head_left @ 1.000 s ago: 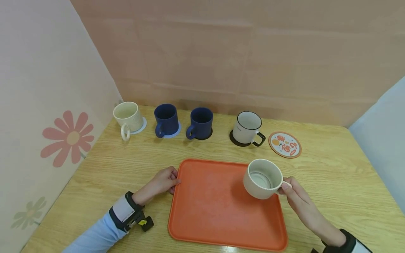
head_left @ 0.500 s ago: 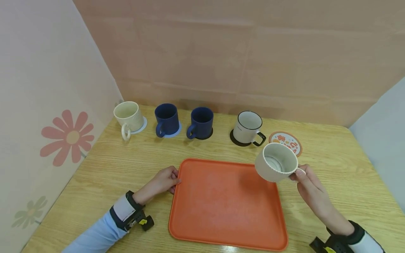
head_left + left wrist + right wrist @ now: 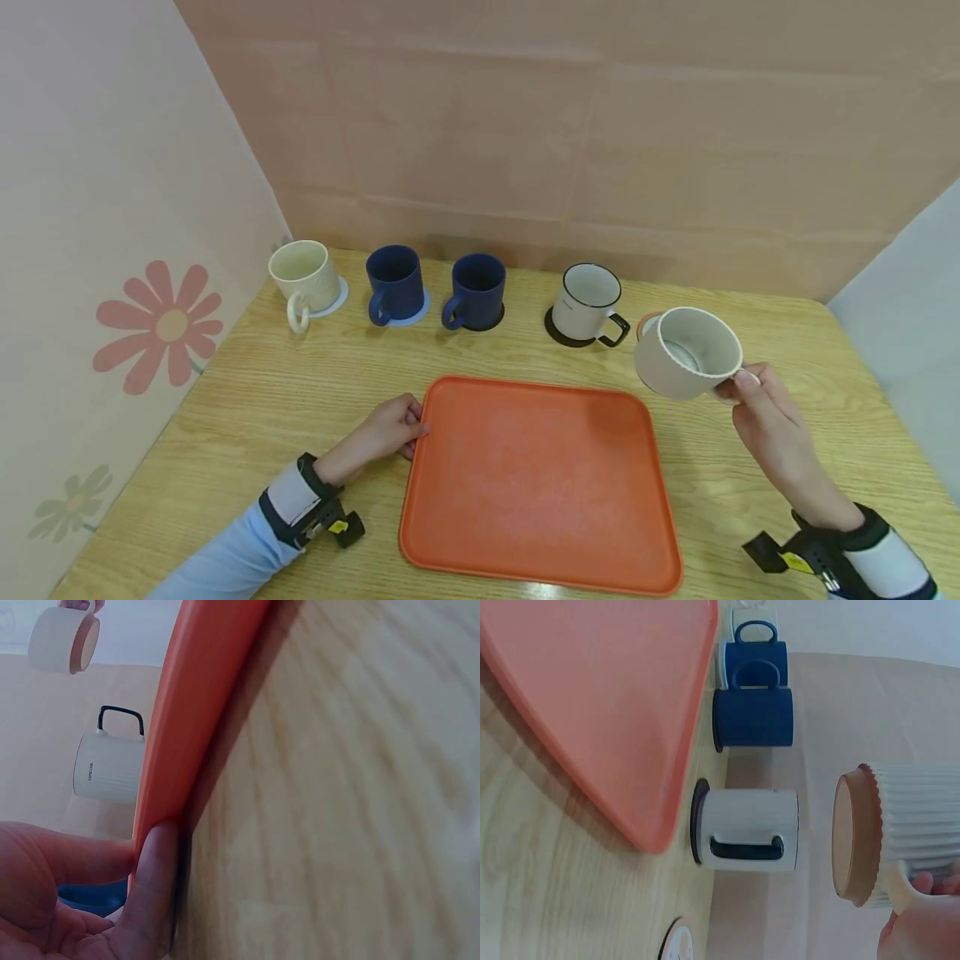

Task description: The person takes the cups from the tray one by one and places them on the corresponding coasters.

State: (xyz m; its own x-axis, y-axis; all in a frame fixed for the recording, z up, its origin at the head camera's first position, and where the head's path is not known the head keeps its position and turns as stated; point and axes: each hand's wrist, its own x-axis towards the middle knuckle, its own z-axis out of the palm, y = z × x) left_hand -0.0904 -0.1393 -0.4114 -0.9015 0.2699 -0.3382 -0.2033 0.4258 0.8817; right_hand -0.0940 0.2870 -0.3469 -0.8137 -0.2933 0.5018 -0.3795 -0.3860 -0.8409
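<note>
My right hand point(image 3: 776, 425) pinches the handle of a wide cream cup point(image 3: 686, 354) and holds it in the air beyond the tray's right side. Ribbed walls and a bare tan base show on the cup point(image 3: 915, 825) in the right wrist view. In the head view it hides most of a round printed coaster point(image 3: 647, 323) on the table. My left hand point(image 3: 386, 427) grips the left edge of an orange tray point(image 3: 536, 483), thumb and finger point(image 3: 154, 862) pinching its rim in the left wrist view. Nothing stands on the tray.
Along the back stand a cream mug point(image 3: 306, 279) and a navy mug point(image 3: 395, 285) on light coasters, a second navy mug point(image 3: 477, 290) and a white black-rimmed mug point(image 3: 588, 300) on dark ones. A pinkish-brown sheet point(image 3: 480, 125) rises behind them.
My right hand has carried the cream cup from over the tray's right part, away and to the right, until it overlaps the printed coaster. The left hand and tray have stayed put.
</note>
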